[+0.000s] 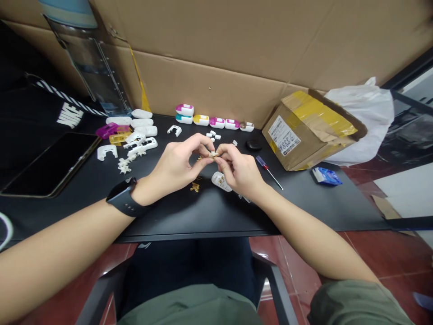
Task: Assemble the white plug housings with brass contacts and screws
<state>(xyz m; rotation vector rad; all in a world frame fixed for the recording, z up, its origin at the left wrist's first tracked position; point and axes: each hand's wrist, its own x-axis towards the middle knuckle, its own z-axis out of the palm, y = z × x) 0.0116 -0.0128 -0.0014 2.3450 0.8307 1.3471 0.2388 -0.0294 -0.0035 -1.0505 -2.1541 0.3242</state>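
Note:
Between the fingertips of both hands is a small cream plastic part point(213, 154), held just above the black desk. My left hand point(182, 162) pinches its left side, thumb and forefinger closed. From the right, my right hand point(240, 169) pinches the same part. Below the right hand lies a white oval shell point(220, 181) with small brass-coloured pieces in it, partly hidden by that hand. Small brass pieces point(195, 187) rest on the desk under my left hand. Similar cream star-shaped parts point(124, 166) lie in a row to the left.
White shells point(144, 131), a purple shell point(108, 130) and a yellow shell point(120, 136) lie left. Several coloured capsule-shaped units point(216, 122) line the back. To the right are a screwdriver point(269, 172), a cardboard box point(304, 131) and a blue packet point(327, 176). A tablet point(47, 164) lies far left.

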